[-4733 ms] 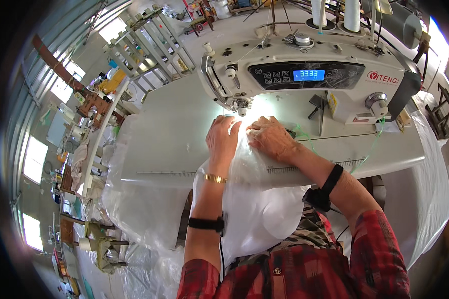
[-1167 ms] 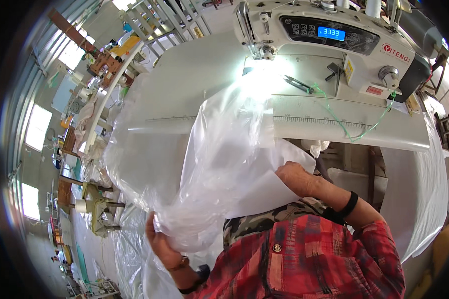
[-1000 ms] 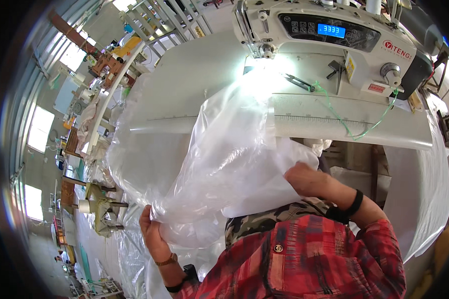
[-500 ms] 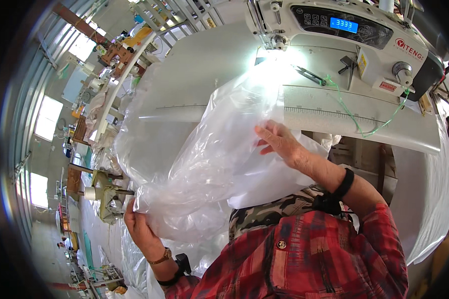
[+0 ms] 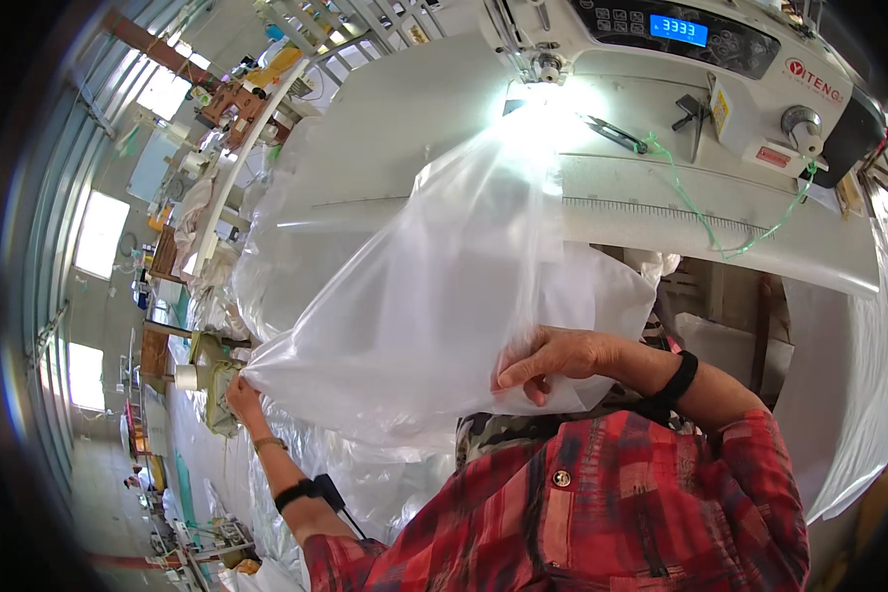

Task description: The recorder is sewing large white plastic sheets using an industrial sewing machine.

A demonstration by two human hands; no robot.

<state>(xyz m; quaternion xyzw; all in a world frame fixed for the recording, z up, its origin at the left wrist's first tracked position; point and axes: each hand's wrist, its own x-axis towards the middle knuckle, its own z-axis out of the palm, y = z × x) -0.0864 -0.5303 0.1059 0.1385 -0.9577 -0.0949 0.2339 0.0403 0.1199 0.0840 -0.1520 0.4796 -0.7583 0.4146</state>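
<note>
- left hand pinches the plastic sheet corner; right hand grips its near edge.
- slick film could slip from either grip or snag the sewing machine beyond.

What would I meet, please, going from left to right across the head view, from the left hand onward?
Left hand → clear plastic sheet → right hand → black wristband → green thread → sewing machine handwheel.

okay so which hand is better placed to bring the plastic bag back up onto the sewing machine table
Probably the right hand. It grips the clear plastic bag close below the table edge. The left hand pinches the bag's far corner, stretched out low to the side, away from the sewing machine.
</note>
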